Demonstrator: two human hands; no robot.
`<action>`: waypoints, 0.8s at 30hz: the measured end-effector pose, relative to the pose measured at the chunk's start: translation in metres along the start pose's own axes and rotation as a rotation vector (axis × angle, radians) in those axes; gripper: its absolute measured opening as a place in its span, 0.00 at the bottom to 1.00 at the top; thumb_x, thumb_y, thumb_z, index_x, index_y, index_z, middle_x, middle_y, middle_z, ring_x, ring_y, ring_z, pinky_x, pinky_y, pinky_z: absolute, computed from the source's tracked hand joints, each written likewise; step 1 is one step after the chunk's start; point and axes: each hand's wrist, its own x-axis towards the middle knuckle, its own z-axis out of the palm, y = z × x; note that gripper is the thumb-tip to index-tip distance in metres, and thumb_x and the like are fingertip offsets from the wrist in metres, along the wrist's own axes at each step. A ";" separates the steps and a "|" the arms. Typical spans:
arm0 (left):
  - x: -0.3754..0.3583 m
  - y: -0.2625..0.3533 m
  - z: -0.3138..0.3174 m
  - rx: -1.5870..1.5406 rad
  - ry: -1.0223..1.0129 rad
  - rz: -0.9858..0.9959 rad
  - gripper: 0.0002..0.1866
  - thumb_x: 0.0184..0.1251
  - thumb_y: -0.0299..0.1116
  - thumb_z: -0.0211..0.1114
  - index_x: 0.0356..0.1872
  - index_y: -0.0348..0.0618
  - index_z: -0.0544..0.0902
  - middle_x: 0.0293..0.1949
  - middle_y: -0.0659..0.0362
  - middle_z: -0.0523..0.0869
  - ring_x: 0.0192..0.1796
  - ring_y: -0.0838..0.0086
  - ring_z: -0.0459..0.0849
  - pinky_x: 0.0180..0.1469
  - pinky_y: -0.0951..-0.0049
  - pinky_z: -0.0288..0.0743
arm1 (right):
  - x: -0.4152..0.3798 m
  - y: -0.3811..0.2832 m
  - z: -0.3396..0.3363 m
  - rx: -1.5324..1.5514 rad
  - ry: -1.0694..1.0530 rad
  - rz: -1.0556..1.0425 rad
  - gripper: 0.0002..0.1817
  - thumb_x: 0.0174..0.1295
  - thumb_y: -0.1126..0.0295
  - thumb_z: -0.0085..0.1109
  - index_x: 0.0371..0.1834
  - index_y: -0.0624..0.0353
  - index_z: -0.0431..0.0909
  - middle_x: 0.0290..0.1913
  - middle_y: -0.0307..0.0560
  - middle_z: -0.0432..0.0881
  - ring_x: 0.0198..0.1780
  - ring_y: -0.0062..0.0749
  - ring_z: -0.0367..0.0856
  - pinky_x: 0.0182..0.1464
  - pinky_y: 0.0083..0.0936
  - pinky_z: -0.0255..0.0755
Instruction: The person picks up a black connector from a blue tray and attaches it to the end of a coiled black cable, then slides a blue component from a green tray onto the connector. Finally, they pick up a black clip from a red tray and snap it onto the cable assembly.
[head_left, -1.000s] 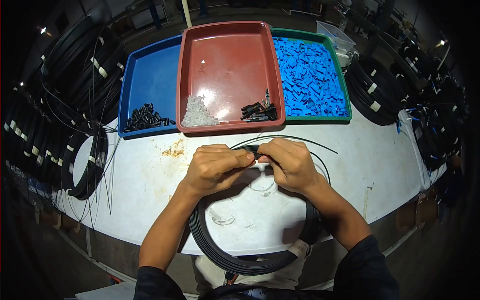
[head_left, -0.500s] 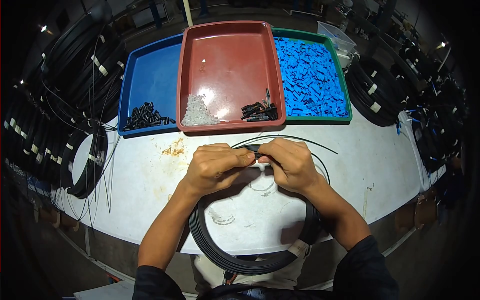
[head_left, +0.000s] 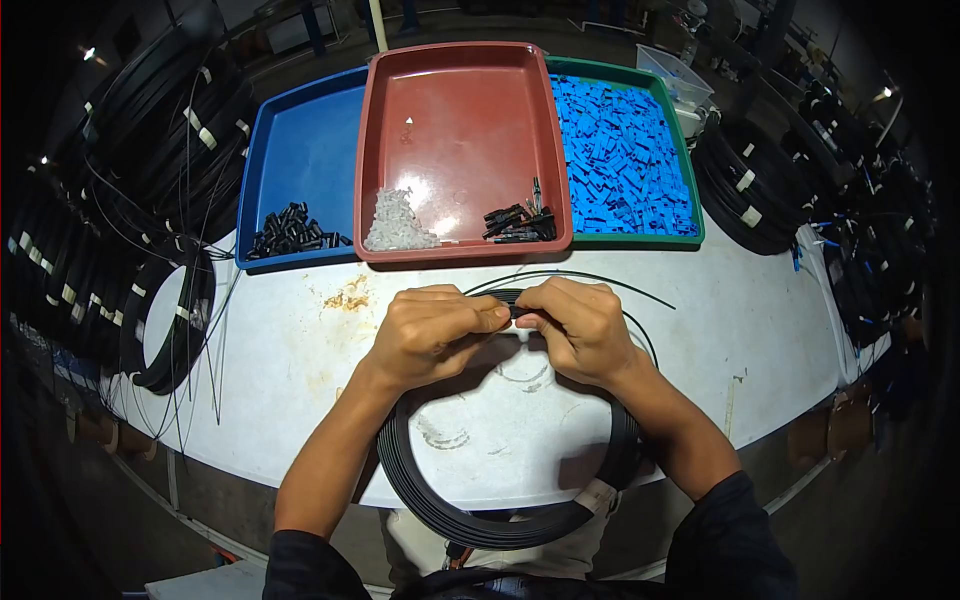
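Observation:
A coil of black cable (head_left: 470, 522) lies over the front edge of the white table, with a pale tag (head_left: 597, 496) wrapped round its lower right. My left hand (head_left: 432, 332) and my right hand (head_left: 577, 328) meet at the coil's far side. Both are closed, thumbs and fingertips pinched on the black cable strands. The fingertips of the two hands almost touch. A loose cable end (head_left: 640, 290) arcs out behind my right hand. Anything small between the fingertips is hidden.
Behind the hands stand a blue tray (head_left: 305, 150) with black sleeves, a red tray (head_left: 460, 130) with white pieces and dark connectors, and a green tray (head_left: 697, 215) of blue parts. More cable coils (head_left: 745, 185) lie at right and left (head_left: 165, 375).

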 end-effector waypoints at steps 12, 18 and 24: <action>-0.003 0.001 0.000 -0.065 -0.002 -0.120 0.09 0.49 0.20 0.78 0.33 0.38 0.90 0.35 0.52 0.93 0.29 0.67 0.90 0.33 0.71 0.82 | 0.004 0.000 0.001 -0.091 0.060 -0.146 0.09 0.53 0.79 0.70 0.36 0.61 0.80 0.28 0.48 0.80 0.29 0.42 0.82 0.29 0.35 0.74; -0.002 -0.001 0.003 0.034 0.024 0.000 0.09 0.49 0.19 0.78 0.33 0.38 0.90 0.35 0.52 0.93 0.28 0.67 0.90 0.33 0.71 0.82 | 0.000 0.000 0.002 0.005 -0.032 0.026 0.09 0.53 0.79 0.70 0.36 0.61 0.80 0.28 0.47 0.79 0.27 0.40 0.81 0.28 0.35 0.74; -0.005 0.000 0.000 -0.070 0.015 -0.165 0.11 0.47 0.20 0.78 0.34 0.40 0.90 0.36 0.54 0.93 0.29 0.66 0.90 0.33 0.70 0.83 | 0.004 0.002 0.005 -0.031 0.088 -0.107 0.09 0.54 0.77 0.70 0.37 0.60 0.81 0.27 0.46 0.79 0.26 0.41 0.81 0.30 0.34 0.74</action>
